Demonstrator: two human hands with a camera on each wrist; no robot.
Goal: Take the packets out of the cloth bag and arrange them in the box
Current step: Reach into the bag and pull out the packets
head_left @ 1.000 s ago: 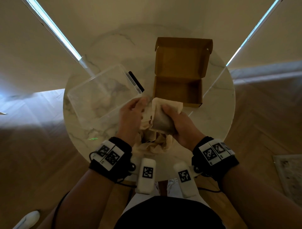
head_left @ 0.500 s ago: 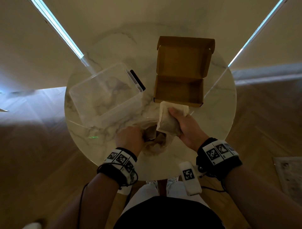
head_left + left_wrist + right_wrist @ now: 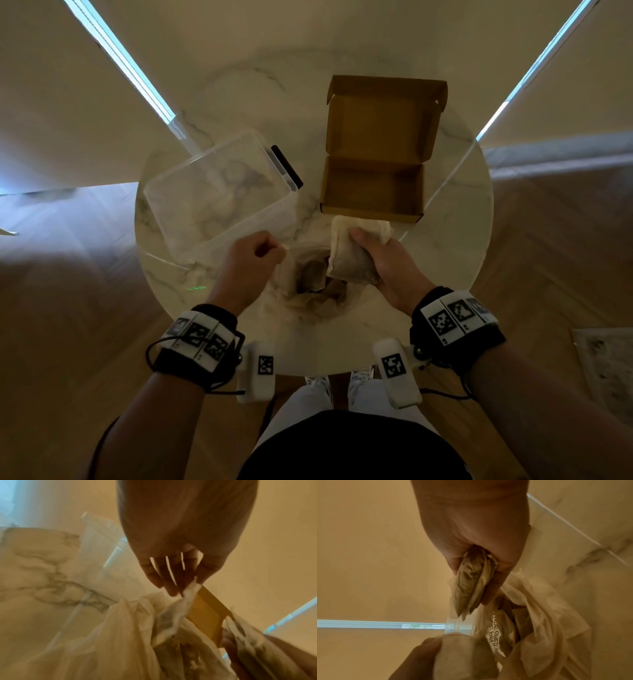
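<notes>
Your right hand [image 3: 387, 270] grips packet bundle [image 3: 349, 263] just short of cardboard box [image 3: 373, 185], still empty. Left hand [image 3: 250, 263] pinches cloth bag [image 3: 308, 301] rim on table [image 3: 445, 240]. Keep mouth spread; lay bundle flat against box wall.

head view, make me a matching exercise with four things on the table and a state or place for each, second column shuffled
Things:
1. cardboard box
2. clear plastic container
3. cloth bag
4. packets

States or places:
A. gripped in the right hand
B. see-through, on the left part of the table
C. lid flipped up, nothing inside
D. mouth held open by the left hand

Pairs: 1-C, 2-B, 3-D, 4-A
</notes>
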